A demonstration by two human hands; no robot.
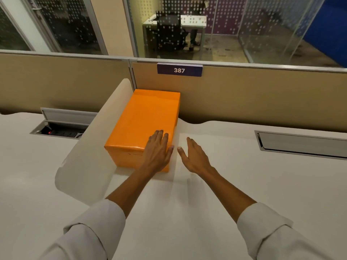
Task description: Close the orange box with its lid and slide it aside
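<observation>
An orange box (144,126) is seen on a white desk (216,184), with its lid (150,117) shut on top. The box is pushed into the corner, just beside a low white divider (90,147) on its left, and its far end is right up against the tan wall panel (253,98) at the back. The left hand (156,152) is laid flat on the near right corner of the box, with the fingers stretched out and close together; nothing is gripped by it. The right hand (195,156) is held open just beside the box, over the desk, with its fingers spread a little and nothing in it. It cannot be told if this hand is touching the desk. White sleeves (93,231) are rolled back on both arms. A blue sign (179,70) with the number 387 is fixed to the top of the wall panel, above the box.
</observation>
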